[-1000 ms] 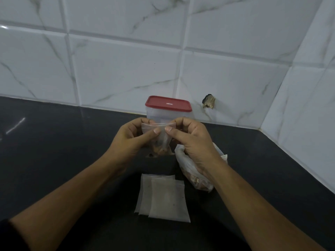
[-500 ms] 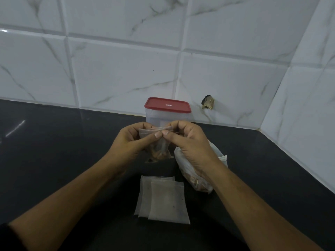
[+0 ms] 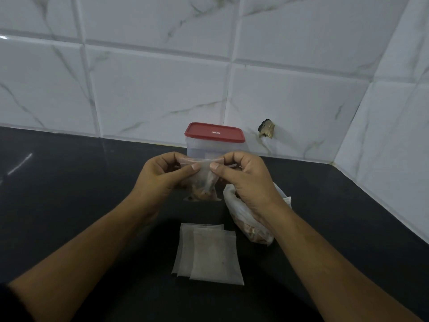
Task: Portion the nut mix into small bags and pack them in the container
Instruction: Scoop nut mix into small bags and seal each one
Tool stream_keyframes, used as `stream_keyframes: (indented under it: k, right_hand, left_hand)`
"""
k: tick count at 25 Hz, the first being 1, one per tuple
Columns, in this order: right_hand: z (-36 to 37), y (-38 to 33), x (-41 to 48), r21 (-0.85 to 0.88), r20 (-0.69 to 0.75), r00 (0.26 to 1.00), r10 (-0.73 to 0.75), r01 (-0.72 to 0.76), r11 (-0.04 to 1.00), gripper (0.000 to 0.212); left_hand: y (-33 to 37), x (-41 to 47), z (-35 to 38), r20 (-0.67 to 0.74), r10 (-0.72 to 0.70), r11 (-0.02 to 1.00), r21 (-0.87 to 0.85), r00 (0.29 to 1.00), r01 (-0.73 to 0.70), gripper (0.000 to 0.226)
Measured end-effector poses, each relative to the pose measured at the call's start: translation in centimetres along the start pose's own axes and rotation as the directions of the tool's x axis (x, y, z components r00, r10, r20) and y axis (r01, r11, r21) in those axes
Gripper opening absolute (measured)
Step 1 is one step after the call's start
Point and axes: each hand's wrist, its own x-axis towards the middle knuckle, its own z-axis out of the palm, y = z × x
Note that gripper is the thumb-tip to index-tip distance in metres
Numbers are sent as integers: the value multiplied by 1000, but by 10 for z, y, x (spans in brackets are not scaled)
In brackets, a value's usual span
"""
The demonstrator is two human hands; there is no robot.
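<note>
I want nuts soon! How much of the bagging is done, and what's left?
One small bag has nuts in it. The left hand and right hand pinch its top strip, seemingly sealing it. Left to do: several empty bags lie on the counter, the big bag holds more mix, and the container has its red lid on, so packing looks unstarted.
</note>
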Motion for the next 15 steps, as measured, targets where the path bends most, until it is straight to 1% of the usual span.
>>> stream_keyframes:
  k: [3, 6, 8, 10, 13, 15]
  right_hand:
    - [-2, -2, -1, -13, 13, 1000, -13, 13, 1000, 3]
    - [2, -1, -5, -47, 83, 997, -13, 17, 999, 10]
    - [6, 0, -6, -80, 110, 994, -21, 30, 996, 11]
    - [7, 1, -5, -55, 100, 994, -30, 36, 998, 8]
    - [5, -3, -6, 28, 44, 999, -6, 4, 1000, 3]
    - [4, -3, -5, 79, 3, 1000, 15, -16, 997, 5]
  left_hand:
    - [-2, 0, -1, -6, -17, 999, -43, 1000, 17, 9]
    - [-3, -2, 2, 20, -2, 999, -54, 1000, 3, 7]
    - [-3, -2, 4, 31, 2, 998, -66, 1000, 0, 8]
    - [-2, -2, 4, 35, 10, 997, -78, 999, -7, 10]
    - [-1, -2, 6, 22, 24, 996, -88, 999, -22, 8]
    - [0, -2, 6, 16, 30, 996, -88, 999, -28, 12]
